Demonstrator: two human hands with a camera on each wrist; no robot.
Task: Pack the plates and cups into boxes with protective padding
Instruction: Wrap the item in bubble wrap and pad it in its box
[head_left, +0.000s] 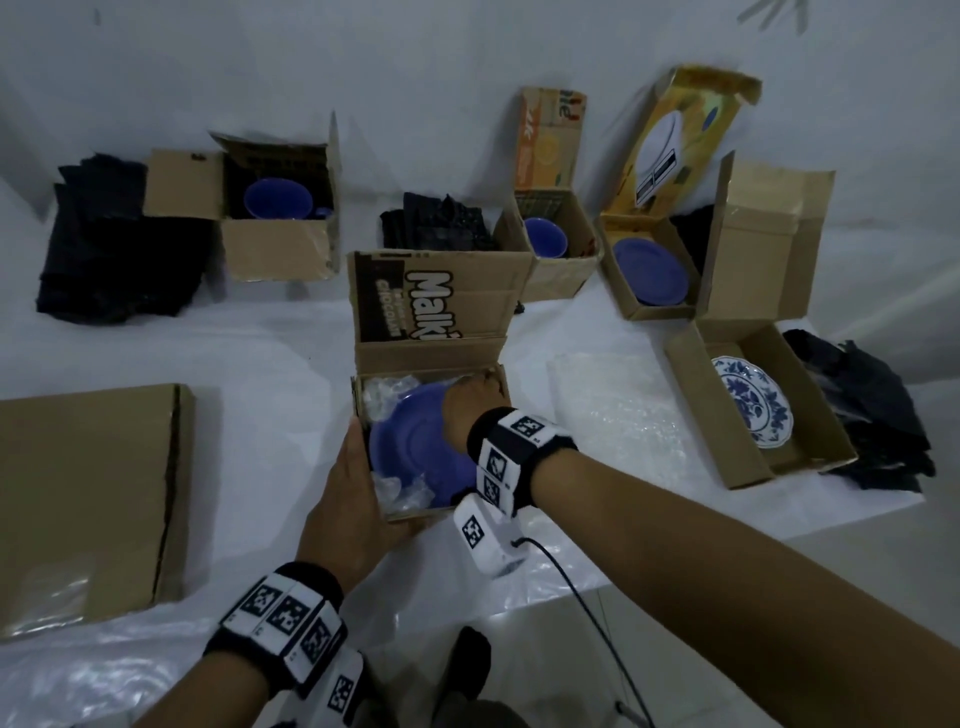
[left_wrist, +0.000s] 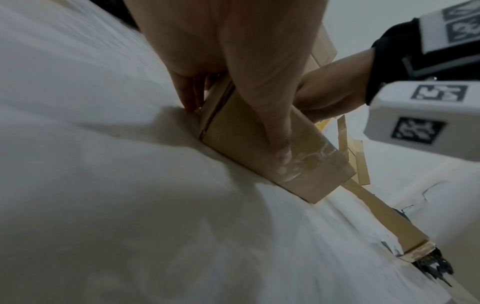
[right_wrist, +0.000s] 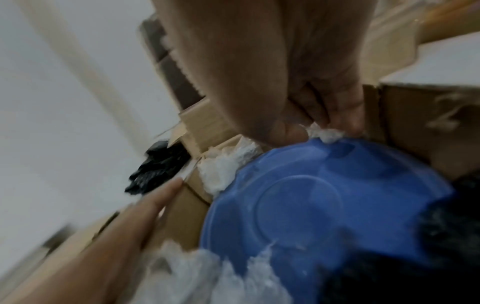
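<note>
Nearest the camera, the left hand (head_left: 345, 512) lay against the left wall of the small box (head_left: 371, 358), fingers straight along the cardboard outside, thumb down the near wall in the left wrist view. Inside the box sat a blue plate (head_left: 415, 447), tilted, with bubble wrap (head_left: 387, 397) bunched under it at the far left and near corners. The right hand (head_left: 470, 410) reached into the far right corner of the box, its fingers curled and pinching a tuft of the wrap at the plate's rim, as the right wrist view showed, though blurred. The box's printed lid stood upright behind it.

On the white sheet (head_left: 270, 353), a flat carton (head_left: 88, 499) lay at the left edge. A loose sheet of wrap (head_left: 618, 415) lay just right of the box. Beyond it an open box held a patterned plate (head_left: 753, 402), with dark cloth (head_left: 878, 410) beside it near the right edge. Along the far edge three more open boxes held blue dishes, with dark cloth piled between and beside them.
</note>
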